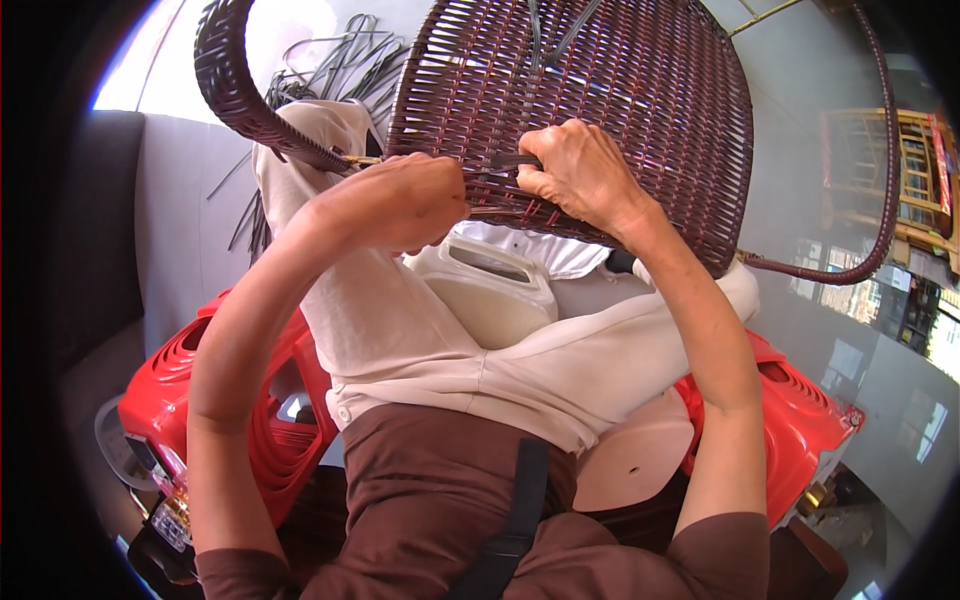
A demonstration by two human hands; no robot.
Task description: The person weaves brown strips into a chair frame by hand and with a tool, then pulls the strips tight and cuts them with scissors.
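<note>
Nearest is the shirt (430, 455), a brown fabric with soft folds, crossed by a flat black strap (525, 490). Beyond it, the smooth cream trousers (400, 320) cover two legs set apart. At the right hip lies a rounded, matte pink panel (640, 455) with a small hole. Glossy red plastic stools flank the body: the left stool (160, 375) shows several curved rims nested in layers; the right stool (800, 430) has slotted openings. Between the legs sits a jug (490, 305) of off-white plastic, rounded at the shoulders, with an elongated handle opening.

Both hands are at the near edge of the chair. The left hand (415, 198) is curled at the left part of this edge; its fingertips are hidden, so its grip cannot be determined. The right hand (580, 175) is clamped on a flat, dark strip (513, 160), pinched between thumb and fingers above the weave.

The chair (640, 90) is positioned beyond the jug, its broad woven face toward the person. The weave is dense, glossy and dark reddish-brown, with rounded corners. Two curved, wrapped arms project from its sides: the left arm (228, 75) is thickly braided, the right arm (888, 170) slimmer in appearance. Grey bands (537, 45) lie across the upper weave.

Farther off, loose strands (350, 55) lie tangled on the grey floor (195, 190). At far right stands a yellowish slatted frame (910, 150).
</note>
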